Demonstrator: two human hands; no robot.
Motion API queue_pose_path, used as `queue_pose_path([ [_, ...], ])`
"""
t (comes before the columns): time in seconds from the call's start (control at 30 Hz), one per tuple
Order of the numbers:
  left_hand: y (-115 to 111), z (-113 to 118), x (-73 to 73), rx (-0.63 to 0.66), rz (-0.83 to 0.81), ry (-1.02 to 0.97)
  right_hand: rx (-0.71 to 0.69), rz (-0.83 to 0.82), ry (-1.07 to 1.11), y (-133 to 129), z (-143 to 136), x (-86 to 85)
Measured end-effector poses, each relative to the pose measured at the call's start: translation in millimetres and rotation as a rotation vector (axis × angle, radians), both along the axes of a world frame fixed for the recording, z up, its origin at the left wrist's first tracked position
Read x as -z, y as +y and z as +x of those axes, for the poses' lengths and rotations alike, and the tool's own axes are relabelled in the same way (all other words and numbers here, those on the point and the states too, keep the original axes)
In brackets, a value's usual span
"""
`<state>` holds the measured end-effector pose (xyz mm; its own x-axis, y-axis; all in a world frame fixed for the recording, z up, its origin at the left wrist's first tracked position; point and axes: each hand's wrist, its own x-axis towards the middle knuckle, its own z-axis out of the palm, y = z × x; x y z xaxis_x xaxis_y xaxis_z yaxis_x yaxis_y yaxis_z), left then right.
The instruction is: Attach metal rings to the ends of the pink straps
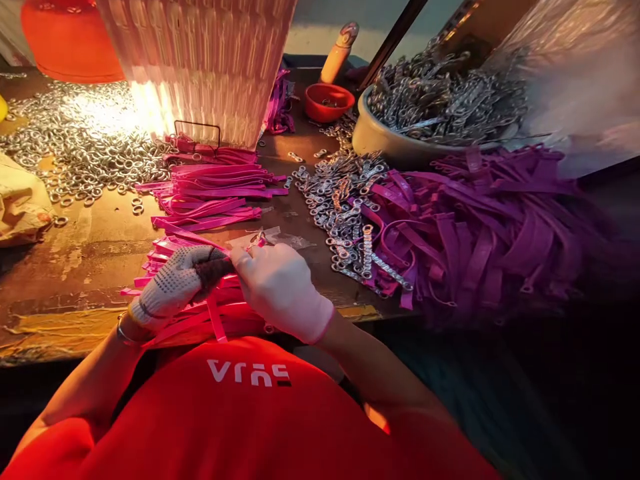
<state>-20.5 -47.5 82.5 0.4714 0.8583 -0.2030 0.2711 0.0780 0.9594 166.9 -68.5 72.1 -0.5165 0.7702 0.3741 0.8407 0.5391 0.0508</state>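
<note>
Pink strap [200, 238] sits pinched between both gloved hands, above the table's near edge. Straps in rough rows [215, 180] look dealt with, though that's a guess; the loose purple heap [475, 227] at right, beside metal links [340, 207], seems still untouched. Left hand [173, 283] and right hand [275, 283] meet, fingers curled, forearms angling inward; exact fingertip grip is partly hidden.

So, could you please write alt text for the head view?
A gloved left hand and gloved right hand pinch a pink strap over a workbench. Around them lie more pink straps, purple straps and metal rings; a basin heaped with metal pieces stands beyond.
</note>
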Motion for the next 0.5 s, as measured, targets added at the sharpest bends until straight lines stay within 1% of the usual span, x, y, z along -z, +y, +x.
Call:
queue_pose_path([
  [0.1, 2, 3, 2.8, 0.109, 0.287, 0.190, 0.030, -0.028, 0.004, 1, 3, 2.9],
  [0.13, 3, 3, 3.9, 0.138, 0.356, 0.228, 0.056, -0.059, 0.022, 1, 4, 2.9],
  [0.17, 3, 4, 5.2, 0.153, 0.380, 0.242, 0.081, -0.099, 0.040, 1, 5, 2.1],
  [0.2, 4, 5, 6.6, 0.147, 0.359, 0.237, 0.096, -0.150, 0.057, 1, 7, 0.5],
  [0.3, 3, 6, 12.0, 0.047, 0.220, 0.175, 0.075, -0.352, 0.073, 0, 11, -7.3],
  [0.37, 1, 7, 16.0, 0.008, 0.195, 0.155, 0.076, -0.461, 0.049, 0, 13, -11.0],
  [0.43, -1, 8, 19.8, 0.015, 0.225, 0.156, 0.111, -0.506, 0.003, 1, 14, -9.9],
  [0.5, -2, 10, 23.8, 0.024, 0.264, 0.172, 0.125, -0.491, -0.048, 1, 13, -3.2],
])
